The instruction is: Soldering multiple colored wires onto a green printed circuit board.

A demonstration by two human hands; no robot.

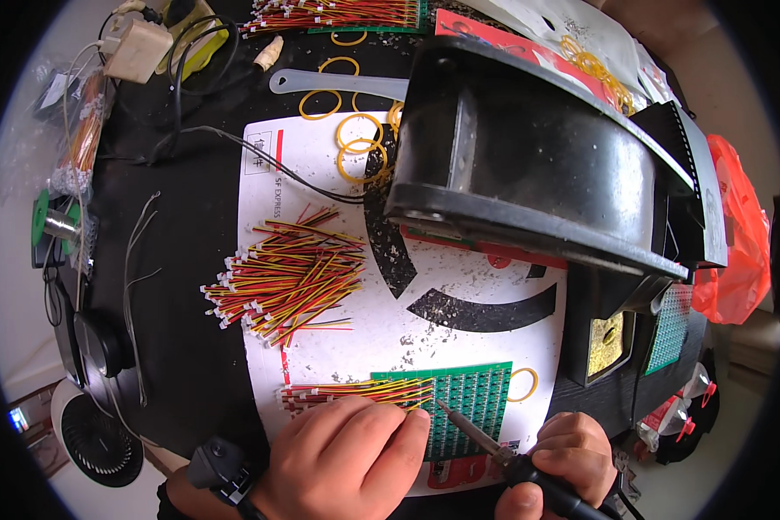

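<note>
A green circuit board (481, 390) lies on the white printed sheet at the near side, with a row of red, black and yellow wire leads (347, 392) along its left part. My left hand (347, 455) is closed over the near end of that row, its fingertips pinching a wire lead at the board; the pinched end is mostly hidden. In my right hand (574, 459) is a soldering iron (470, 425), gripped by its black handle. The iron's tip points up and left, at the board beside the wire ends. Farther off lies a loose pile of wire leads (295, 277) with white connectors.
A large black fan housing (537, 156) stands over the sheet at the far right. Rubber bands (360, 143) lie beside it. At right are a yellow sponge in a holder (608, 345) and a red plastic bag (732, 234). A solder spool (59, 225) sits at left.
</note>
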